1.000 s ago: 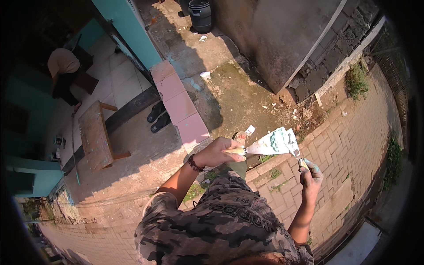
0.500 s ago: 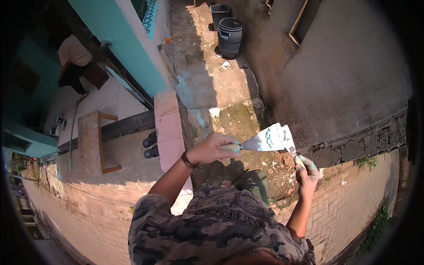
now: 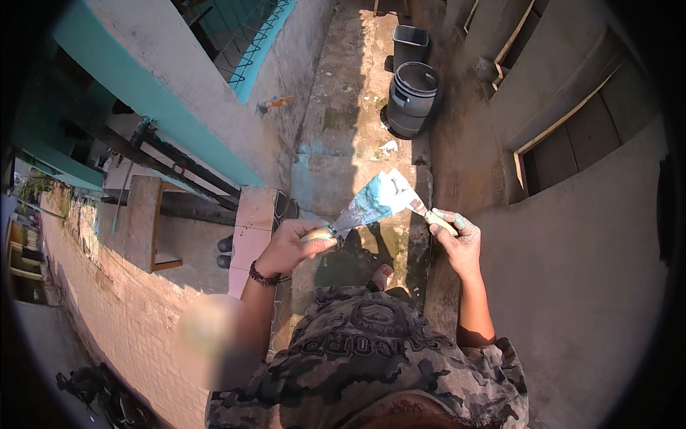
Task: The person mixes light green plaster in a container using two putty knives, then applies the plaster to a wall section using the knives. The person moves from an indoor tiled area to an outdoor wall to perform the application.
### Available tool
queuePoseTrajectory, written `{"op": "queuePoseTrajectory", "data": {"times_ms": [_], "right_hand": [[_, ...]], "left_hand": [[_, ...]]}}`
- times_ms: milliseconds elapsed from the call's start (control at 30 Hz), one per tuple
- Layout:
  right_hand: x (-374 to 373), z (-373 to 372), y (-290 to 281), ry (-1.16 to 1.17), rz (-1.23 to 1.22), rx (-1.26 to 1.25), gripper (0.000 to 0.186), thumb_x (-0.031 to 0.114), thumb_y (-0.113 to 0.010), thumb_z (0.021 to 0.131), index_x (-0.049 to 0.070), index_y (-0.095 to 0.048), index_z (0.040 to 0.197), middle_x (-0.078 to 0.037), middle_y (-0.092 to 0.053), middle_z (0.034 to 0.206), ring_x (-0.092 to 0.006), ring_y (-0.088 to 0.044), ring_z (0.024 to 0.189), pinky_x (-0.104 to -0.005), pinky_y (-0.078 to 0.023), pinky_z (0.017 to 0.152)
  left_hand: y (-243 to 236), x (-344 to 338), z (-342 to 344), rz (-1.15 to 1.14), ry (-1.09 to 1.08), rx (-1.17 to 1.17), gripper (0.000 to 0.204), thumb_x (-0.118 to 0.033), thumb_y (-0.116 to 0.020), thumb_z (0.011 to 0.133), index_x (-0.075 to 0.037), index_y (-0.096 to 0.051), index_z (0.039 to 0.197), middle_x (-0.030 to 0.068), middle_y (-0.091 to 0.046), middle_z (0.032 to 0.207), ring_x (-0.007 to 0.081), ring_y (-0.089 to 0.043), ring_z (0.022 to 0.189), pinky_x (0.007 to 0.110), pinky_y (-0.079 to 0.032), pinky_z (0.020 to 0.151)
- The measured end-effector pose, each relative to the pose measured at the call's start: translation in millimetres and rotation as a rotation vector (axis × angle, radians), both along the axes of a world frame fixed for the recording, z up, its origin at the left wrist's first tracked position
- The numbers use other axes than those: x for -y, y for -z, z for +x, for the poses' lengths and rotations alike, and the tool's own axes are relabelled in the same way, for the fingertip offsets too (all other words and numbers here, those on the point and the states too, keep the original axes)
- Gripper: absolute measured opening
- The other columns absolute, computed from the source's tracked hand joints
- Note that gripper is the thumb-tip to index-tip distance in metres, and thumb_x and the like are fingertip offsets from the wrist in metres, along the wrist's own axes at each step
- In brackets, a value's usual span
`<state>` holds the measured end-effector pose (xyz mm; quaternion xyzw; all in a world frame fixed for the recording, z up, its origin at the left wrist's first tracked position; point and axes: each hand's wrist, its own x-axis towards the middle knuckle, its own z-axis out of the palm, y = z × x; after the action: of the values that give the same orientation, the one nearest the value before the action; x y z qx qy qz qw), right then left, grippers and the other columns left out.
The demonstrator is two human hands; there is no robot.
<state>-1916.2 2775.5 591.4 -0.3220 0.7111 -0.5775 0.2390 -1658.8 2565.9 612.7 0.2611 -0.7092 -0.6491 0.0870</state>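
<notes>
My left hand [image 3: 289,247] is closed around the pale handle of a wide putty knife [image 3: 351,217], whose blade points up and to the right. A lump of white and light-blue putty [image 3: 382,194] covers much of that blade. My right hand [image 3: 459,239] grips the yellowish handle of a narrower putty knife [image 3: 441,222]. The narrow blade angles up and left and meets the putty at the wide blade's far end. Whitish and bluish smears mark the fingers of my right hand.
Ahead in the narrow passage stand a black lidded barrel [image 3: 414,100] and a dark bin [image 3: 411,47]. A bare grey wall [image 3: 572,236] runs along the right. On the left are a pink-tiled ledge [image 3: 251,232], a wooden bench [image 3: 144,222], dark shoes [image 3: 224,254] and an orange tap [image 3: 277,102].
I have moved forward into the passage; the barrel and bin appear nearer. Both hands, with their putty knives, sit further left and higher in view. The seated person in the doorway no longer shows.
</notes>
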Motion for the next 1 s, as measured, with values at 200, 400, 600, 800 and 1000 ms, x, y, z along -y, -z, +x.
{"op": "queuePoseTrajectory", "data": {"times_ms": [200, 400, 600, 800, 1000], "right_hand": [[112, -116, -19, -0.126, 0.005, -0.044, 0.027, 0.002, -0.068, 0.082, -0.002, -0.066, 0.109, -0.003, -0.067, 0.096, -0.007, -0.058, 0.087, -0.0219, -0.046, 0.08], [228, -206, -15, -0.124, -0.062, -0.119, 0.028, 0.003, -0.069, 0.081, -0.003, -0.066, 0.108, -0.006, -0.068, 0.096, -0.0096, -0.061, 0.087, -0.0241, -0.048, 0.078], [368, -292, -30, -0.124, -0.083, -0.067, 0.029, 0.004, -0.068, 0.08, -0.002, -0.066, 0.108, -0.009, -0.07, 0.095, -0.011, -0.063, 0.089, -0.0267, -0.05, 0.079], [488, -376, -65, -0.21, -0.141, 0.061, 0.029, -0.002, -0.071, 0.078, 0.0, -0.067, 0.107, -0.004, -0.069, 0.097, -0.0086, -0.061, 0.09, -0.0238, -0.049, 0.08], [583, -440, -92, -0.36, -0.186, -0.051, 0.024, -0.002, -0.07, 0.077, -0.001, -0.069, 0.1, -0.005, -0.068, 0.094, -0.01, -0.061, 0.085, -0.0249, -0.049, 0.078]], "left_hand": [[-16, 80, -96, 0.044, -0.147, 0.003, 0.03, -0.008, -0.071, 0.083, 0.005, -0.063, 0.108, -0.001, -0.063, 0.081, 0.0028, -0.052, 0.066, 0.02, -0.042, 0.057], [-2, 202, -190, 0.03, -0.172, -0.039, 0.032, -0.008, -0.071, 0.082, 0.004, -0.063, 0.11, -0.0013, -0.062, 0.079, 0.0028, -0.05, 0.062, 0.019, -0.039, 0.052], [-26, 347, -274, -0.051, -0.093, -0.044, 0.031, -0.009, -0.073, 0.08, 0.004, -0.065, 0.107, 0.0003, -0.065, 0.082, 0.0031, -0.052, 0.063, 0.019, -0.042, 0.054], [-76, 469, -328, -0.142, -0.097, -0.025, 0.035, -0.011, -0.076, 0.078, 0.005, -0.065, 0.107, 0.0027, -0.067, 0.085, 0.0051, -0.056, 0.068, 0.021, -0.046, 0.06], [-94, 537, -358, -0.269, -0.125, 0.003, 0.036, -0.009, -0.076, 0.076, 0.007, -0.064, 0.106, 0.0052, -0.068, 0.087, 0.0079, -0.059, 0.077, 0.024, -0.048, 0.07]]}}
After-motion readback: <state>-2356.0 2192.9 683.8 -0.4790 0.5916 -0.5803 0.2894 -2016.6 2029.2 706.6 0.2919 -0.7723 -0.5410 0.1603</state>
